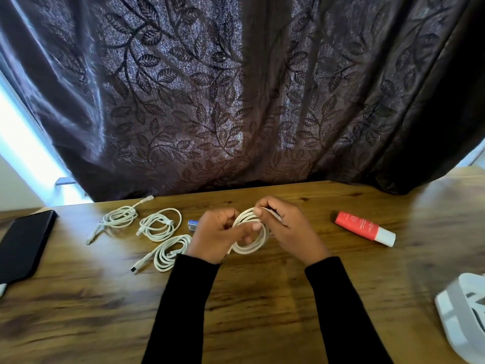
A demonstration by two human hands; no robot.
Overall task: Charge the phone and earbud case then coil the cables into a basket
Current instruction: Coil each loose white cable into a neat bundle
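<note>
Both hands are working 1 white cable coil [249,232] just above the wooden table [262,311]: the left hand [220,235] is curling around the coil's left side, thumb lying across the loops, seemingly to keep the turns from springing apart, while the right hand [286,227] is pinching the top of the coil, probably feeding or tucking its last length. 3 other coiled cables are lying to the left, apparently already wound and parked out of the way: the far coil [119,216], the middle coil [160,224] and the near coil [170,252], the last lying just beside the left wrist. A small blue-topped item [193,225] is sitting partly hidden behind the left hand. A dark phone [23,243] is resting near the left edge, well apart from the work. The white basket [456,321] is waiting at the right edge, with bare wood between it and the hands, so a carry rightward looks unobstructed; a red tube [363,227] is lying beyond that path, near the curtain [236,88] hanging at the table's far edge.
</note>
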